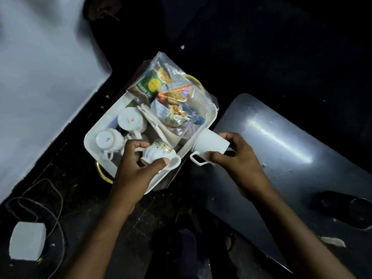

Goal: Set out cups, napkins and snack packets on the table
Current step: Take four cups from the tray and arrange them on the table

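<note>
Each hand has its grip closed on a cup lifted from the white tray (96, 135): the left hand (136, 168) holds a gold-patterned cup (159, 153), the right hand (237, 156) a plain white mug (211, 144), seemingly bound for the dark surface (281, 158), while two upturned cups (120, 127), napkins (159, 125) and bagged snack packets (171, 93) wait in the tray.

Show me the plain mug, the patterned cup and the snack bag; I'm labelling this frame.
plain mug (211, 142), head view, on its white side wall.
patterned cup (159, 152), head view, on its ribbed body.
snack bag (171, 93), head view, on the clear plastic over the packets.
</note>
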